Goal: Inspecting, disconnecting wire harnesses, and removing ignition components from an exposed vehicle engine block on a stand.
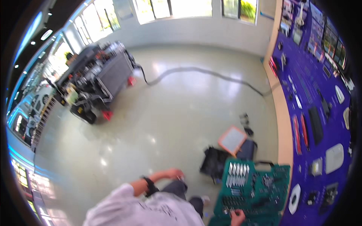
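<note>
green tool case [260, 188] under right hand [237, 217], grip unclear; left hand [175, 173] empty; black bag [214, 162] beside.

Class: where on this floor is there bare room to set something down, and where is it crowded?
Bare floor lies between the cart and the green tool case. Crowded: around the case, with the black bag and orange-rimmed filter beside it.

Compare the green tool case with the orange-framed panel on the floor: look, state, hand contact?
The green tool case lies open, full of sockets and bits; the orange-framed panel is a flat, pale square with nothing in it. The case is larger. The right hand touches the case; no hand is near the panel. The left hand touches neither. Both lie on the floor.
</note>
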`<action>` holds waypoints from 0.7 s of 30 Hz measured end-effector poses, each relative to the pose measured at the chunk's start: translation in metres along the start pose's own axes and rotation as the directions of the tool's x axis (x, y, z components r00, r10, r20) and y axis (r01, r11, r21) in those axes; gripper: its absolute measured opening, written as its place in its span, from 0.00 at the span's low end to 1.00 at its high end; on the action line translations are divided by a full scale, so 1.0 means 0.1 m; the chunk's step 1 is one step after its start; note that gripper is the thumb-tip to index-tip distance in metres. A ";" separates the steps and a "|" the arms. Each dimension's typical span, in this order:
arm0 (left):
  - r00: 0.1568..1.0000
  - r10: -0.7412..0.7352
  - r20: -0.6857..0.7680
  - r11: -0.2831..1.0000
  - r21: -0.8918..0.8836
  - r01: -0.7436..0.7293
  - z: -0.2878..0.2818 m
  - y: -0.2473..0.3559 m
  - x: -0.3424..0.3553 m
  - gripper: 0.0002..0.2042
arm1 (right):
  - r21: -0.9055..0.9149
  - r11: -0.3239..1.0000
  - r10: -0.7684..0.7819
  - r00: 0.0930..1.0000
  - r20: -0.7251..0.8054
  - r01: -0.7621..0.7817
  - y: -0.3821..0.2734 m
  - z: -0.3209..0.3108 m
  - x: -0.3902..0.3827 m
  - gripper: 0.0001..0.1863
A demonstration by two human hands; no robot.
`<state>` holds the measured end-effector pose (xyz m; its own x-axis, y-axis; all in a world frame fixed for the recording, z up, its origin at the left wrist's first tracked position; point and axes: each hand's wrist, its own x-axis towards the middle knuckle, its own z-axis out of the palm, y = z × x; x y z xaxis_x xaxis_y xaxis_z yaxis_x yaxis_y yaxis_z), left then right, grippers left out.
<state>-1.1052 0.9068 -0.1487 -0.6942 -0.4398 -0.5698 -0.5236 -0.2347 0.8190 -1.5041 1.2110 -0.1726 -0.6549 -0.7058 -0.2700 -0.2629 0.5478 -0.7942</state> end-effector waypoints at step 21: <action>0.945 0.165 0.284 0.660 -0.743 0.108 -1.56 0.92 -0.82 0.34 | 0.193 0.769 -0.608 0.606 0.513 0.609 -4.63 2.88 0.03 0.09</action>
<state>-1.0196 0.7860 -0.0167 -0.8823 -0.2084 -0.4220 -0.0532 -0.8467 0.5295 -1.1800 0.8260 0.0370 0.1268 -0.9911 0.0404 -0.4641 -0.0953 -0.8806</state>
